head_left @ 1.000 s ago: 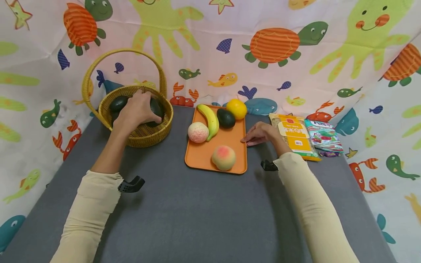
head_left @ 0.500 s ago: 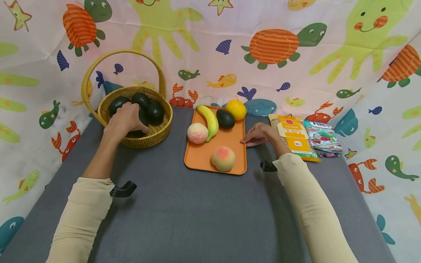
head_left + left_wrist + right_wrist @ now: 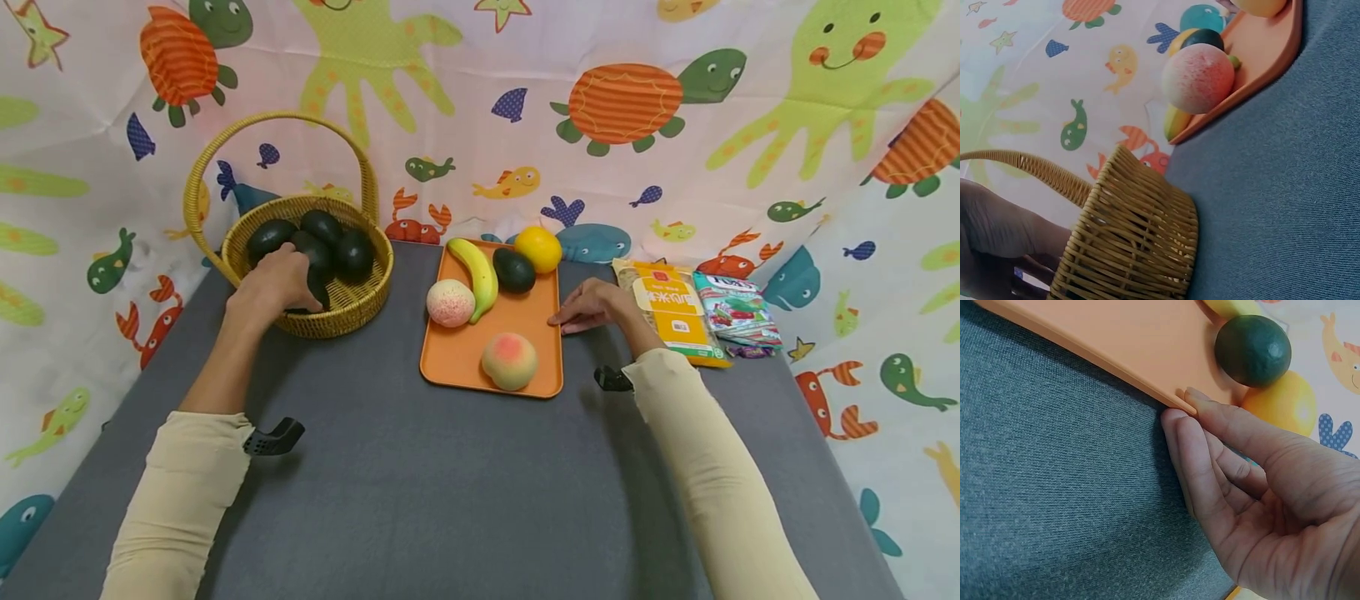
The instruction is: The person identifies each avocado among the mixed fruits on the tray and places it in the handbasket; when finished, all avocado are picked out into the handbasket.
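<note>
The left hand (image 3: 273, 282) reaches over the near left rim of a wicker basket (image 3: 341, 312) that holds several dark green avocados (image 3: 354, 256). Its thumb lies beside an avocado (image 3: 313, 252); the fingertips are mostly hidden. In the left wrist view, the left hand (image 3: 1007, 234) dips behind the basket wall (image 3: 1135, 237), and its grip is out of sight. The right hand (image 3: 596, 307) pinches the right edge of an orange tray (image 3: 528, 325). Thumb and fingers meet across that rim in the right wrist view, where the right hand (image 3: 1260, 500) shows clearly.
On the tray lie a banana (image 3: 477, 279), an avocado (image 3: 514, 271), a yellow citrus fruit (image 3: 538, 248), a speckled pink fruit (image 3: 451, 303) and a peach (image 3: 510, 361). Right of it are a yellow food packet (image 3: 671, 312) and a green-pink packet (image 3: 737, 308). A patterned cloth hangs behind.
My left hand has moved left and toward me within the basket, uncovering more avocados. The right hand stays on the tray edge.
</note>
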### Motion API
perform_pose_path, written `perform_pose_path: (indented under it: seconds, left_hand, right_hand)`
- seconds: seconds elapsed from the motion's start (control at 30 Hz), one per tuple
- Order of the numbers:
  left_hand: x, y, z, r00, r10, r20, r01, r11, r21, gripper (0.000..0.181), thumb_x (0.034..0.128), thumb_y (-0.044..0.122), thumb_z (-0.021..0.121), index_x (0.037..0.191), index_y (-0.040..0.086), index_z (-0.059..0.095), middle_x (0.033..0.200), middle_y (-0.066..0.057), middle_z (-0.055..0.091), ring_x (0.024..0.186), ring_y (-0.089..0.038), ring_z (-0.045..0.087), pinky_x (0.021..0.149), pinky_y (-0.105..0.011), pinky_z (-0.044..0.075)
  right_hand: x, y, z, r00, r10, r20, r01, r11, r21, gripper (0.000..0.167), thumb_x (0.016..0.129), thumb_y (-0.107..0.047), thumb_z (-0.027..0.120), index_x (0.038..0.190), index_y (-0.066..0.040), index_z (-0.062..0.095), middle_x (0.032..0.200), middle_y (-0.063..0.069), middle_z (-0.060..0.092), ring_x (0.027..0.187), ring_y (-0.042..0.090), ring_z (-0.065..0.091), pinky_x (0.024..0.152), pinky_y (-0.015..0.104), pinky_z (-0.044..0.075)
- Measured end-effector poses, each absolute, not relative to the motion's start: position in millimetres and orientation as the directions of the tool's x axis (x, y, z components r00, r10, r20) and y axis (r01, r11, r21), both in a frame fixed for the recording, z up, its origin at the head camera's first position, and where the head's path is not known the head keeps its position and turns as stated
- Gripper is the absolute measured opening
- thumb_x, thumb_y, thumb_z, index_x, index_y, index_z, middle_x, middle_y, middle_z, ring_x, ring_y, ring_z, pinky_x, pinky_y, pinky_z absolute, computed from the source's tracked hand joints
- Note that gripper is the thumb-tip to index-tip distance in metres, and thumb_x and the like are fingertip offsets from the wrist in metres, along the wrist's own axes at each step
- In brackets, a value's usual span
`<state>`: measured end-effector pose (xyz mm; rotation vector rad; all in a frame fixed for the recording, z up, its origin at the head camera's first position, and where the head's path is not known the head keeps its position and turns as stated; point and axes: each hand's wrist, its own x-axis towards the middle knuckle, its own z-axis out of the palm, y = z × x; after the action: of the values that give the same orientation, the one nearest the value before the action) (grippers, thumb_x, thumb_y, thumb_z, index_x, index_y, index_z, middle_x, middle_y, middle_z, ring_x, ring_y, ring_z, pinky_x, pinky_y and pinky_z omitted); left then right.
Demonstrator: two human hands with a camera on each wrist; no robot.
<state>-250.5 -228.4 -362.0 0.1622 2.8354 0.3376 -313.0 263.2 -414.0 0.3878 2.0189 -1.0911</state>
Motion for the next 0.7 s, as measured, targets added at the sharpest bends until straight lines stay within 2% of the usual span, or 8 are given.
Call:
perform_pose_path:
  seconds: [0.1, 0.2, 0.33, 0.7]
  left_hand:
    - [-249.3, -227.9, -360.2, -0.952, 0.138, -0.273, 0.067, 0.965, 0.254, 0.080, 0.0859, 0.022, 0.085, 0.143, -0.015, 0.044, 0.150, -0.040, 0.037, 0.133, -0.058, 0.045, 0.108, -0.072, 0.043]
    - [-248.5, -227.9, -359.1, -0.951, 0.143, -0.276, 0.068, 0.963, 0.262, 0.086, 0.0859, 0.022, 0.085, 0.149, -0.011, 0.037, 0.150, -0.040, 0.039, 0.136, -0.057, 0.044, 0.108, -0.071, 0.042]
    - [-246.7, -230.4, -360.1, -0.949, 0.151, -0.277, 0.077, 0.962, 0.260, 0.077, 0.0856, 0.021, 0.086, 0.145, -0.008, 0.047, 0.144, -0.038, 0.044, 0.132, -0.056, 0.047, 0.104, -0.069, 0.046]
    - [-243.8, -229.4, -358.2, -0.956, 0.146, -0.254, 0.078, 0.962, 0.261, 0.073, 0.0844, 0.023, 0.088, 0.140, -0.008, 0.052, 0.139, -0.037, 0.046, 0.129, -0.055, 0.047, 0.103, -0.070, 0.046]
  right_hand:
    - [-312.8, 264.2, -413.6, -0.644, -0.092, -0.760, 0.584, 0.582, -0.566, 0.016, 0.089, -0.013, 0.083, 0.103, -0.004, 0.081, 0.080, 0.004, 0.080, 0.073, 0.015, 0.079, 0.080, 0.027, 0.063]
    - [-312.7, 263.9, -413.7, -0.646, -0.097, -0.757, 0.576, 0.589, -0.567, 0.018, 0.089, -0.014, 0.084, 0.104, -0.005, 0.081, 0.080, 0.004, 0.080, 0.074, 0.015, 0.079, 0.081, 0.027, 0.063]
    - [-312.9, 260.2, -414.6, -0.649, -0.096, -0.755, 0.572, 0.592, -0.567, 0.020, 0.089, -0.014, 0.084, 0.106, -0.004, 0.080, 0.081, 0.004, 0.080, 0.074, 0.015, 0.079, 0.082, 0.028, 0.063]
    - [-314.4, 261.3, -416.6, -0.655, -0.100, -0.749, 0.566, 0.591, -0.574, 0.022, 0.089, -0.012, 0.083, 0.108, -0.003, 0.080, 0.081, 0.005, 0.081, 0.072, 0.015, 0.079, 0.080, 0.028, 0.063]
